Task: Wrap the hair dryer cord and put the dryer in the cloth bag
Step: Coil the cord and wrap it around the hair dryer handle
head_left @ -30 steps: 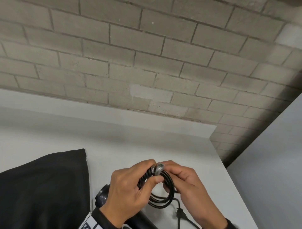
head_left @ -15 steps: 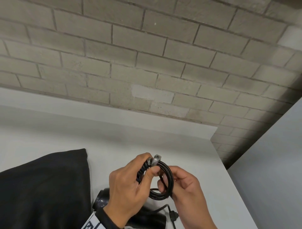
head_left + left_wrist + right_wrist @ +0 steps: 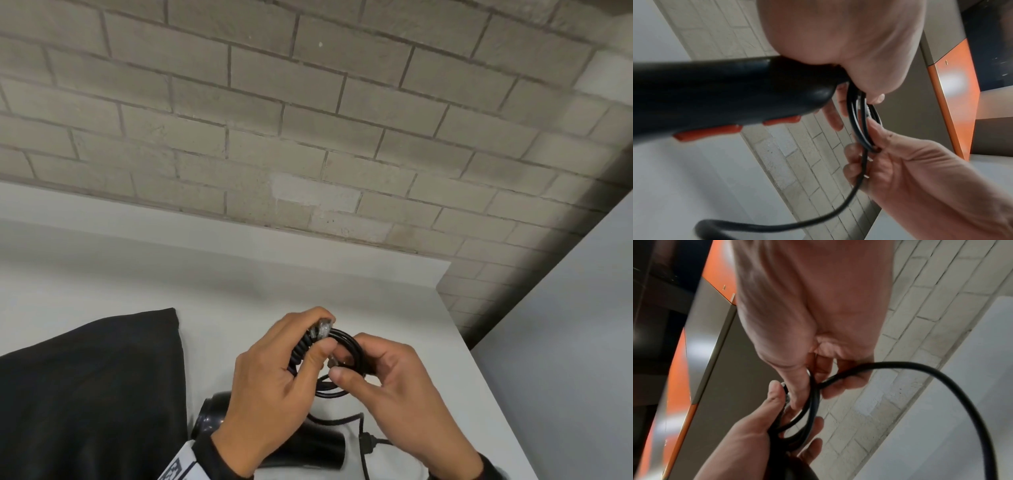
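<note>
A black cord is coiled into a small loop held above the white table. My left hand grips the loop's left side, where a silvery tie wraps it. My right hand pinches the loop's right side, its thumb near the tie's loose end. The black hair dryer lies on the table under my left wrist, and its handle with orange buttons fills the left wrist view. The cord's tail runs down to the plug. The black cloth bag lies flat at the left.
A grey brick wall rises behind the table. The table's right edge lies close to my right hand, with a grey floor beyond it. An orange and grey cabinet shows in the wrist views.
My right hand has slid from the tie at the top of the coil down to the coil's right side. The left hand keeps its grip on the coil.
</note>
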Tool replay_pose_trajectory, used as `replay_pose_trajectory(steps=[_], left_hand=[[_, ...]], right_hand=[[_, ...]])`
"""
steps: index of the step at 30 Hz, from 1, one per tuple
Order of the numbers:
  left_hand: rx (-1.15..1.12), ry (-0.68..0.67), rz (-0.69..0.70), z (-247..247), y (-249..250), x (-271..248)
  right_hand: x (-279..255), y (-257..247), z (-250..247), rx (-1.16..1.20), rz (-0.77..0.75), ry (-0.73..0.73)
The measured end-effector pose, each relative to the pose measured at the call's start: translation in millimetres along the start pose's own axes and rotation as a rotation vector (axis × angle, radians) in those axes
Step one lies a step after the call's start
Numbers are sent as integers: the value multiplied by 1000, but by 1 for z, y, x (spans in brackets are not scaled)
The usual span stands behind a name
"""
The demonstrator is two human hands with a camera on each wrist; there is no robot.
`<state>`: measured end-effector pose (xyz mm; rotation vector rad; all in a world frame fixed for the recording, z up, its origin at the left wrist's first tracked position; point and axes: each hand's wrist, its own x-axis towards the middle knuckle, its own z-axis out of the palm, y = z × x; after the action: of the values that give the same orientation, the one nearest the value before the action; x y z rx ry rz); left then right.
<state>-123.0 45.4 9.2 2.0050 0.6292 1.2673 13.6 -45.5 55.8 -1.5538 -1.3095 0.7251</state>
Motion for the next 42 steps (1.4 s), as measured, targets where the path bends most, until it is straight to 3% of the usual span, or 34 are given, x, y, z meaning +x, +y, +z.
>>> replay_pose_trajectory(steps=[3,5,7,9,11,16,24,28,31,36,40,42], left_hand=[[10,46,-23,2,4,2],[20,52,-35,4,4,3],[70,78,-31,5,0,4],[126,99,-29,7,-2,4],[150,115,-34,9,-4,4],[167,130,-5,11,-3,4],[146,75,47,7,-6,5],[164,28,73,3,-5,8],[178,-51,69,-2,-3,12],[134,-159,-23,-8,0,17],[176,-117,-6,0,3,13],[193,-85,30,5,3,11]], right_hand=[[-1,4,12,-107,-14,137],[-5,11,24,-176,-49,347],[-7,22,35,-269,-169,590],[-7,30,42,-436,-368,682],[-5,36,48,-599,-461,657],[-2,27,50,-738,-307,534],[-4,-8,17,-55,263,129],[1,-10,-3,352,405,-53],[0,-8,-11,536,413,-51],[-5,0,0,276,313,98],[-8,-5,5,122,247,126],[-8,-11,-2,183,271,95]])
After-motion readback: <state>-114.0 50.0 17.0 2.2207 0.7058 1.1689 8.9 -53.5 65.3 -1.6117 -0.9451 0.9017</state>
